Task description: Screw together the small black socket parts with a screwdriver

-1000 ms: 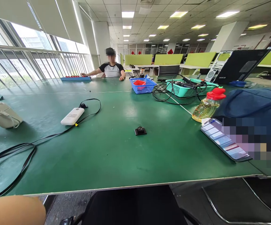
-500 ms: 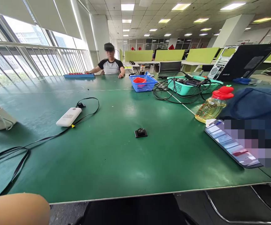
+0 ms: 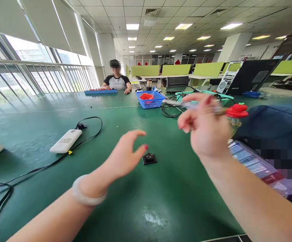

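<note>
- Left hand (image 3: pixel 125 156), centre frame: raised above the green table mat (image 3: pixel 110 201), thumb and forefinger spread in a wide curve, nothing held; pale bangle (image 3: pixel 86 195) on the wrist.
- Right hand (image 3: pixel 206 132), right of centre: raised, fingers loosely curled, blurred; a thin pale stick-like item (image 3: pixel 176 103) seems pinched at the fingertips, too blurred to confirm.
- Small black square component (image 3: pixel 149 158), centre frame: flat on the mat, just right of the left thumb, apart from both hands. Judged light, rigid, not slippery; best pinched by 2 opposite side edges.
- White rectangular power bank (image 3: pixel 65 141), left of centre, black cable attached.
- Clear oil bottle, red cap (image 3: pixel 236 111), right, partly hidden behind the right hand.
- Blue plastic basket (image 3: pixel 151 99), upper centre.
- Seated person (image 3: pixel 116 80), far end, upper centre.
</note>
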### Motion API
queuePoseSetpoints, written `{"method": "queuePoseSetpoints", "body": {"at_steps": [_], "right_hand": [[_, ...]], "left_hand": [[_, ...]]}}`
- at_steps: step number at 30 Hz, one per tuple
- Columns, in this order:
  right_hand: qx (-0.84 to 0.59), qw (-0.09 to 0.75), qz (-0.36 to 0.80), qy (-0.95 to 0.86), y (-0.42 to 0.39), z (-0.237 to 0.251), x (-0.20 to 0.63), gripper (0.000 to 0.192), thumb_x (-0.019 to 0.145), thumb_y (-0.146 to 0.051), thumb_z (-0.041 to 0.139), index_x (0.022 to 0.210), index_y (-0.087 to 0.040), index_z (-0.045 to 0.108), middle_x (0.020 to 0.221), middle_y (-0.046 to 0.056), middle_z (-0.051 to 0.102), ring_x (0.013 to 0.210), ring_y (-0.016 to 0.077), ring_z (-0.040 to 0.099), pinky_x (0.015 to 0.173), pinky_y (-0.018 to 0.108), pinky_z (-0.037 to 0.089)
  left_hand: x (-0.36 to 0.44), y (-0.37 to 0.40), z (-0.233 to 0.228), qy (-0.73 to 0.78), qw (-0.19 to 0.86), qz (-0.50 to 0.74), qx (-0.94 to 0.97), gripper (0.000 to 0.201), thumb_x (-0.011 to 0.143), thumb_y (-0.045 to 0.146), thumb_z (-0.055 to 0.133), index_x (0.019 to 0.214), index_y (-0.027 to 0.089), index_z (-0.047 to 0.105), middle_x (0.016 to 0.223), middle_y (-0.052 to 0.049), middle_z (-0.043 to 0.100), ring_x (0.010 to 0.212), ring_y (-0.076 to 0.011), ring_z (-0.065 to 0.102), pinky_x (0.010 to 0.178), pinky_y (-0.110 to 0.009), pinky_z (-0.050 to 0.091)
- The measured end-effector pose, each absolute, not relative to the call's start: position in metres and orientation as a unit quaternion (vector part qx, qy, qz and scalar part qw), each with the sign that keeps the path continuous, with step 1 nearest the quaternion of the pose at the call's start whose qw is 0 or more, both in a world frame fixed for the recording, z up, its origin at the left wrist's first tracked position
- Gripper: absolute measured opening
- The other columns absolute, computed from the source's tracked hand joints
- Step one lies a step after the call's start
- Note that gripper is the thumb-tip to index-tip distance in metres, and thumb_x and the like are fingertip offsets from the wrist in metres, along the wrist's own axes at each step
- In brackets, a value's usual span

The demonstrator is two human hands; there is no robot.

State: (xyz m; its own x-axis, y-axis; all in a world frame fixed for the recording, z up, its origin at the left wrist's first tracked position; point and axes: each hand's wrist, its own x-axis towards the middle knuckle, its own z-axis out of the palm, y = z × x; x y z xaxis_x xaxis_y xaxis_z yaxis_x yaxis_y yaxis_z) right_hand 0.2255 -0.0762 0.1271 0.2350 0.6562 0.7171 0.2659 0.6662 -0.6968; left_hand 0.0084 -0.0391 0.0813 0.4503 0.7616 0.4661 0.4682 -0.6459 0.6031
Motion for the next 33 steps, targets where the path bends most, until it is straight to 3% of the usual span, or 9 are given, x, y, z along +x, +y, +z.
{"method": "queuePoseSetpoints", "body": {"at_steps": [3,6,9,16,22,28,33], "right_hand": [[-0.411,0.682,0.192,-0.574,-0.054,0.096,0.212,0.055,0.093,-0.070,0.048,0.078,-0.019,0.064,0.049,-0.004,0.043,0.043,0.0090,0.042,0.042,0.023,0.031],[-0.427,0.649,0.210,-0.594,-0.042,0.066,0.211,0.065,0.089,-0.076,0.044,0.063,-0.019,0.060,0.048,-0.002,0.043,0.044,0.0101,0.042,0.042,0.025,0.030],[-0.427,0.646,0.217,-0.594,-0.042,0.047,0.218,0.064,0.089,-0.074,0.047,0.056,-0.020,0.055,0.048,-0.002,0.041,0.044,0.0101,0.039,0.043,0.025,0.029],[-0.453,0.591,0.194,-0.638,-0.057,0.030,0.216,0.053,0.092,-0.060,0.053,0.056,-0.021,0.049,0.049,-0.004,0.043,0.046,0.0099,0.038,0.045,0.024,0.032],[-0.387,0.543,0.047,-0.744,-0.066,0.028,0.209,0.040,0.096,-0.032,0.053,0.058,-0.020,0.050,0.050,-0.004,0.045,0.046,0.0087,0.037,0.048,0.023,0.031],[-0.302,0.528,-0.012,-0.793,-0.067,0.024,0.207,0.035,0.095,-0.037,0.061,0.064,-0.022,0.063,0.050,-0.004,0.045,0.047,0.0100,0.038,0.048,0.025,0.031],[-0.260,0.491,-0.083,-0.827,-0.070,0.021,0.200,0.047,0.092,-0.044,0.066,0.053,-0.021,0.055,0.051,-0.005,0.036,0.050,0.0107,0.032,0.051,0.028,0.027]], "left_hand": [[0.019,-0.033,0.047,0.404,0.174,0.234,0.867,0.039,0.084,0.028,0.071,0.122,0.018,0.065,0.125,-0.011,0.068,0.127,-0.0286,0.055,0.112,-0.048,0.044],[0.026,-0.027,0.022,0.416,0.146,0.198,0.876,0.043,0.083,0.031,0.072,0.125,0.020,0.065,0.124,-0.010,0.070,0.130,-0.0312,0.052,0.111,-0.049,0.043],[0.026,-0.022,0.013,0.405,0.145,0.186,0.884,0.037,0.082,0.032,0.073,0.117,0.022,0.069,0.121,-0.007,0.072,0.127,-0.0318,0.053,0.110,-0.050,0.043],[0.021,-0.016,0.004,0.388,0.156,0.184,0.889,0.031,0.084,0.026,0.071,0.115,0.024,0.069,0.119,-0.003,0.073,0.132,-0.0320,0.049,0.114,-0.052,0.040],[0.019,-0.012,-0.005,0.359,0.170,0.205,0.894,0.030,0.086,0.027,0.070,0.115,0.023,0.066,0.118,-0.004,0.073,0.128,-0.0279,0.054,0.118,-0.051,0.036],[0.019,-0.012,-0.006,0.362,0.181,0.202,0.892,0.028,0.087,0.026,0.066,0.115,0.022,0.066,0.119,-0.004,0.073,0.133,-0.0294,0.049,0.117,-0.051,0.038],[0.019,-0.011,-0.006,0.370,0.186,0.203,0.887,0.029,0.086,0.022,0.064,0.115,0.022,0.066,0.119,-0.004,0.072,0.135,-0.0299,0.047,0.116,-0.051,0.039]]}}
